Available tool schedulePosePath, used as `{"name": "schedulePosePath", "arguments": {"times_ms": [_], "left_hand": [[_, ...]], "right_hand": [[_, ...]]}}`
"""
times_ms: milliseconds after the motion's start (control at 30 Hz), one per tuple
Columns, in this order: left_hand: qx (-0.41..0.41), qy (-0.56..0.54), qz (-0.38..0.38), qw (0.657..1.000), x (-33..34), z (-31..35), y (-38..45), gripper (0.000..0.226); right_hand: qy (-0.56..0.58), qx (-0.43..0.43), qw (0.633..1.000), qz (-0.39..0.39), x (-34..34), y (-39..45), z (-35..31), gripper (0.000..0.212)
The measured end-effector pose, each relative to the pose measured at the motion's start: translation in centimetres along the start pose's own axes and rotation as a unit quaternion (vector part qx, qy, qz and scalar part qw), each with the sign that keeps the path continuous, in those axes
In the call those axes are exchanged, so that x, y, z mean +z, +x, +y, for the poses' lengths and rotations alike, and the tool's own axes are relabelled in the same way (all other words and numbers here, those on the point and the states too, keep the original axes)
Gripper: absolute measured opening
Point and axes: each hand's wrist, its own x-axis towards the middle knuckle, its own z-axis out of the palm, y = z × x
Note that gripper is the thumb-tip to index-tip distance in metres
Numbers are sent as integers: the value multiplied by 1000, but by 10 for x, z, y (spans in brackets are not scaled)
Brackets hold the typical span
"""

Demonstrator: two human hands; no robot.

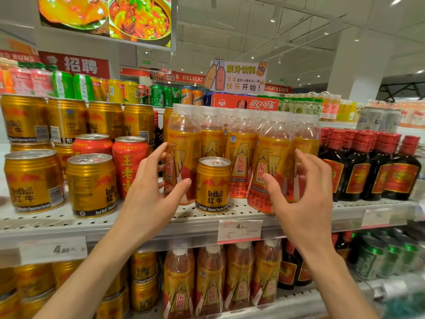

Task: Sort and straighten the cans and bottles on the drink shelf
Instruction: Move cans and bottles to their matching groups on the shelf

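A long white perforated metal shelf [230, 214] runs across the view, packed with drinks. On its middle stretch stands a block of tall clear plastic bottles with gold-and-red labels and white caps [241, 143], several rows deep. To the right of them sits a group of dark glass bottles with red caps and red labels [368, 166]; to the left, stacked squat gold metal cans [34, 180] and two red metal cans with yellow characters [128, 162]. One small gold Red Bull can [213, 185] stands upright alone at the shelf's front edge, just in front of the gold-labelled bottles, between the two hands. The left hand [151, 192] reaches in with fingers spread and straight, its thumb lying against the front of the leftmost front bottle and its fingers passing round that bottle's left side; the can is just right of the thumb, not touched. The right hand [305, 192] is open too, fingers loosely bent, against the right front bottle, with the can well to its left. A white price tag [239, 230] hangs on the shelf lip below the can.
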Motion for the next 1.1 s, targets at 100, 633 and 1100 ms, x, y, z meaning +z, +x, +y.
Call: {"name": "schedulePosePath", "arguments": {"times_ms": [100, 633, 1100], "left_hand": [[-20, -8, -12, 1000, 0, 0, 1, 79], [-49, -47, -35, 997, -11, -5, 7, 58], [-2, -49, -71, 996, 1, 13, 3, 46]], "right_hand": [[0, -72, 997, 18, 0, 2, -17, 50], [58, 48, 965, -253, 42, -10, -71, 60], [119, 85, 961, -233, -20, -19, -50, 58]]}}
